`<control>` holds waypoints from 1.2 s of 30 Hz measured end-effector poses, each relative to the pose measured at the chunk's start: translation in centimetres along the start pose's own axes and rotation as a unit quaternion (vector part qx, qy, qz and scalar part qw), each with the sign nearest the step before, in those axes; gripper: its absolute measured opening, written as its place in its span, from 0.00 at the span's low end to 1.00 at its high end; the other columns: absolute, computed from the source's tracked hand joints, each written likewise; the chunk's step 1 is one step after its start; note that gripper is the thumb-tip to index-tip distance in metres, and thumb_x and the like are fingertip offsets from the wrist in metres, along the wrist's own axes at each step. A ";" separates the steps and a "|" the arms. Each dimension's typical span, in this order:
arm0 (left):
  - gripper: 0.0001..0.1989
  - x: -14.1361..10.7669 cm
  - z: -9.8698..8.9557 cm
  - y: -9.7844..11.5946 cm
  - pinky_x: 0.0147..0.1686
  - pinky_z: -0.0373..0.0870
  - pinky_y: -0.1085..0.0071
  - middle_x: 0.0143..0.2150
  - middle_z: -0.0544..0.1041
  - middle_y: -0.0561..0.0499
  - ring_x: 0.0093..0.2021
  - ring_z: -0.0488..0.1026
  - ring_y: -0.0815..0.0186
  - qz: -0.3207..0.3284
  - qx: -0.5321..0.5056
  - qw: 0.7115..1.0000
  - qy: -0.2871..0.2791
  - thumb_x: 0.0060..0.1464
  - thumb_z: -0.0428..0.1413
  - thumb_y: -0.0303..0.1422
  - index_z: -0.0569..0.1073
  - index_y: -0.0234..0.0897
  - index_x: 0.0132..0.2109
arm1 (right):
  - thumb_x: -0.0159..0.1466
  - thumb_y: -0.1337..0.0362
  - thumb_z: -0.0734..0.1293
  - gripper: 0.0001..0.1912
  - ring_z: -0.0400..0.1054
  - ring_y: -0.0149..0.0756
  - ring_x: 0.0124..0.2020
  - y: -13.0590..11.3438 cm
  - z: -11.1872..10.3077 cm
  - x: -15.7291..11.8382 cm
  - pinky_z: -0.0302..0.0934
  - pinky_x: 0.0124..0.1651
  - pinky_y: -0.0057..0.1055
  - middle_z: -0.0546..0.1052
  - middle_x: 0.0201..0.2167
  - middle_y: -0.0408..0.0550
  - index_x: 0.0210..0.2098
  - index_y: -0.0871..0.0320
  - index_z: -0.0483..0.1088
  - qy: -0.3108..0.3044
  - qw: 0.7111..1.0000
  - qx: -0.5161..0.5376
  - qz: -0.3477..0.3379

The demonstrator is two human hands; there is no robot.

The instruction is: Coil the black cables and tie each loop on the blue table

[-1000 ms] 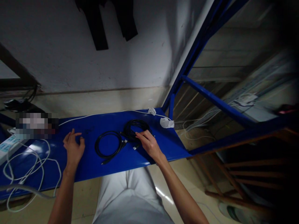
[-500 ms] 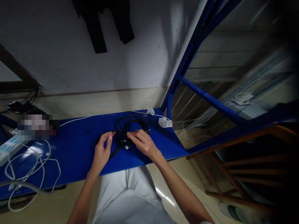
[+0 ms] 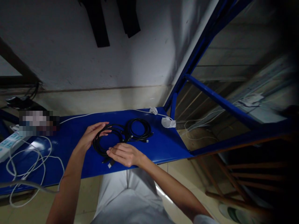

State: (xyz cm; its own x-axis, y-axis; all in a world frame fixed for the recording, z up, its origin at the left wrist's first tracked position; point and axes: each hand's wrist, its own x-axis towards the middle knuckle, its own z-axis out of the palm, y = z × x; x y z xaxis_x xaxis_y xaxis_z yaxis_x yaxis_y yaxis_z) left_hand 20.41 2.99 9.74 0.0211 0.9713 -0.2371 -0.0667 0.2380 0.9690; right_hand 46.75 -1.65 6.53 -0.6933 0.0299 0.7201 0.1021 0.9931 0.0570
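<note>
A coiled black USB cable (image 3: pixel 95 145) is held in a loop just above the blue table. My left hand (image 3: pixel 93 133) grips its upper left side, thumb and fingers around the strands. At the lower right of the loop, the fingers of my right hand (image 3: pixel 123 154) are closed on the cable. One silver USB plug (image 3: pixel 109 165) sticks out below the right hand. Right of the held loop, a second coiled black cable (image 3: pixel 147 129) lies flat on the table, its plugs at the coil's lower edge.
The blue table (image 3: pixel 168 149) runs along the wall. At left lie a white power strip (image 3: pixel 10 144) and tangled white cable (image 3: pixel 44 168). Crumpled white pieces (image 3: pixel 168 122) sit at the right end. A wooden chair (image 3: pixel 254 166) and blue frame bars (image 3: pixel 219 99) stand at right.
Both hands have moved left and now hold one coil as an open loop. The other coil lies apart on the right, no longer covered by my right hand.
</note>
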 end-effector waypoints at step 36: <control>0.33 2.2 -14.3 -5.2 0.75 0.58 0.46 0.74 0.67 0.27 0.75 0.64 0.43 0.195 0.462 0.769 0.397 0.65 0.57 0.34 0.66 0.22 0.72 | 0.70 0.83 0.62 0.26 0.78 0.40 0.60 3.0 3.4 1.3 0.72 0.65 0.35 0.83 0.57 0.58 0.62 0.64 0.78 -0.065 0.918 0.282 0.272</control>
State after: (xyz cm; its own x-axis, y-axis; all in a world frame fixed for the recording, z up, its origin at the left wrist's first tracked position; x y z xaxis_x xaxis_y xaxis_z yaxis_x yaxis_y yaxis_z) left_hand 6.53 3.92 3.15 -0.4597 0.7524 0.4718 0.8316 0.1783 0.5259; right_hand 43.76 1.75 5.25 -0.7323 0.5151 0.4454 0.0977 0.7268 -0.6799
